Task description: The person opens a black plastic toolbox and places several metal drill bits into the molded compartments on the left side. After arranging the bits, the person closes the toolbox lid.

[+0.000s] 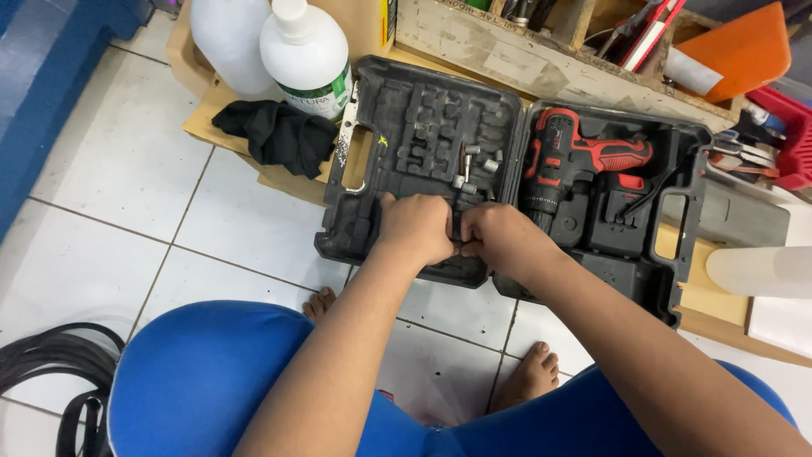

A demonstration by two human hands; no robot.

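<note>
An open black plastic tool case (423, 93) lies on the tiled floor. Its right half holds a red and black cordless drill (575, 156). Its left half has moulded slots with a few small metal bits (474, 161). My left hand (416, 227) and my right hand (499, 237) meet over the case's hinge near its front edge. Their fingers pinch together on something small that is hidden between them. I cannot make out what that thing is.
Two white plastic bottles (304, 55) and a black cloth (279, 131) sit left of the case. A wooden crate (541, 59) with tools stands behind it. Black cables (59, 364) lie at the lower left. My blue-clad knees and bare feet are below.
</note>
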